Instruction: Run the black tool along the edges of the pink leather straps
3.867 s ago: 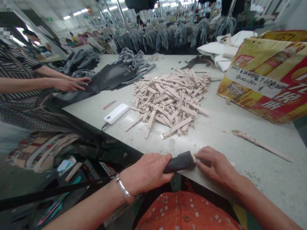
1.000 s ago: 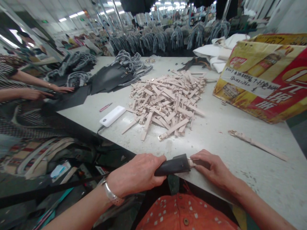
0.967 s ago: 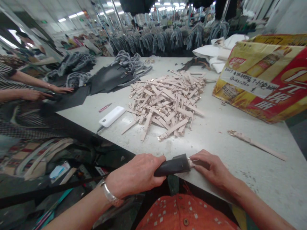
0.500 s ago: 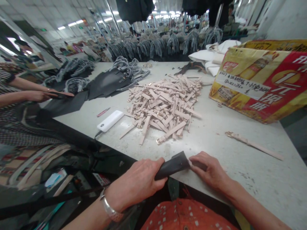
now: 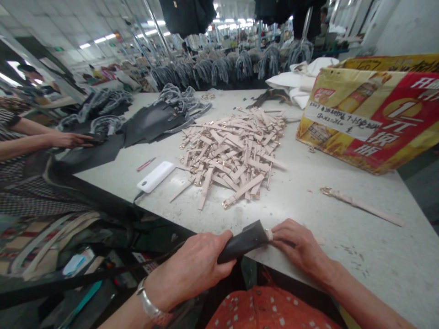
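My left hand (image 5: 200, 256) is wrapped round a black, leather-like piece (image 5: 244, 241), folded or tube-shaped, at the table's near edge. A small pale piece (image 5: 269, 235) pokes out of its right end. Pinched at that pale piece are the fingers of my right hand (image 5: 295, 241), its palm side turned to the table. What lies inside the black piece is hidden. Beyond my hands is a heap of beige straps with gold buckles (image 5: 236, 153). One single beige strap (image 5: 361, 205) lies apart on the right.
A yellow and red carton (image 5: 366, 114) stands at the right. A white power bank (image 5: 156, 177) and a red pen-like tool (image 5: 146, 164) lie left of the heap. Further left, a co-worker's hand (image 5: 73, 140) works over black panels (image 5: 151, 121). White cloth (image 5: 298, 82) lies behind.
My right fingers have shifted slightly, and more of the pale piece shows at the black piece's end. The co-worker's hand has moved a little left.
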Demonstrator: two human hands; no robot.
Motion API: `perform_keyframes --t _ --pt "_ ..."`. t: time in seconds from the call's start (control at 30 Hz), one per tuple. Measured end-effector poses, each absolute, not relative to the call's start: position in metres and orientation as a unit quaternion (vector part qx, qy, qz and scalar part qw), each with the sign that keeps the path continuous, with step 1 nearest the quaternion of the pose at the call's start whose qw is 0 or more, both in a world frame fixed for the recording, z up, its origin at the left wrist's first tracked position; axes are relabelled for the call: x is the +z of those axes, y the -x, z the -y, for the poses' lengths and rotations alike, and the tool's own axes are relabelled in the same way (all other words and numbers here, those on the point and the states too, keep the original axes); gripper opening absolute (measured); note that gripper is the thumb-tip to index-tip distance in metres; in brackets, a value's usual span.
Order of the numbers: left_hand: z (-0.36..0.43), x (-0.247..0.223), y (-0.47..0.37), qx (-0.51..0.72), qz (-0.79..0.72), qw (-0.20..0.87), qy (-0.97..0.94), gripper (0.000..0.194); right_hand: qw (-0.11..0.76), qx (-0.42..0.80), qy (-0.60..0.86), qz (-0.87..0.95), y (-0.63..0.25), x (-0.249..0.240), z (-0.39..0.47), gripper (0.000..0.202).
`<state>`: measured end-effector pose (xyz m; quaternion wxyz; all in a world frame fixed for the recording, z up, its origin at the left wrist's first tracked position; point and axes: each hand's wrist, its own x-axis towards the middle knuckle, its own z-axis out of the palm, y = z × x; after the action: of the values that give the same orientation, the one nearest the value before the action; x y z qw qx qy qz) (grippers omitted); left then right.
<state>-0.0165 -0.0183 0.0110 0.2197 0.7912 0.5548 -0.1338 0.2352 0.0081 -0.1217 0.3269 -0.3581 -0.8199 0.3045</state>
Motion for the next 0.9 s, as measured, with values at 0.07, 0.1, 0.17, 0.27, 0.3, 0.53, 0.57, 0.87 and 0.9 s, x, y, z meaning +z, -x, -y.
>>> perform_keyframes --t 0.07,0.1,0.17,0.27,0.3,0.53,0.57,0.87,0.9 --pt "0.019 0.012 0.016 -0.141 -0.552 0.224 -0.791 0.022 0.326 0.303 0.352 0.823 -0.235 -0.121 -0.008 0.016" --pt "0.020 0.012 0.017 -0.146 -0.549 0.227 -0.791 0.022 0.325 0.304 0.350 0.824 -0.236 -0.120 -0.008 0.016" --pt "0.021 0.011 0.018 -0.152 -0.544 0.224 -0.794 0.022 0.321 0.313 0.349 0.823 -0.236 -0.118 -0.008 0.015" --pt "0.023 0.009 0.022 -0.152 -0.537 0.214 -0.802 0.021 0.307 0.338 0.360 0.814 -0.236 -0.115 -0.008 0.014" --pt "0.024 0.008 0.024 -0.153 -0.535 0.213 -0.803 0.020 0.302 0.342 0.367 0.810 -0.236 -0.114 -0.008 0.014" --pt "0.026 0.013 0.029 -0.142 -0.529 0.209 -0.810 0.016 0.280 0.328 0.406 0.806 -0.233 -0.110 -0.008 0.015" --pt "0.025 0.014 0.027 -0.144 -0.529 0.210 -0.810 0.015 0.281 0.323 0.408 0.806 -0.233 -0.111 -0.008 0.016" --pt "0.021 0.012 0.010 -0.154 -0.541 0.230 -0.794 0.017 0.301 0.309 0.401 0.808 -0.235 -0.121 -0.009 0.017" --pt "0.020 0.011 0.010 -0.149 -0.544 0.229 -0.794 0.017 0.302 0.308 0.403 0.807 -0.235 -0.122 -0.009 0.016"
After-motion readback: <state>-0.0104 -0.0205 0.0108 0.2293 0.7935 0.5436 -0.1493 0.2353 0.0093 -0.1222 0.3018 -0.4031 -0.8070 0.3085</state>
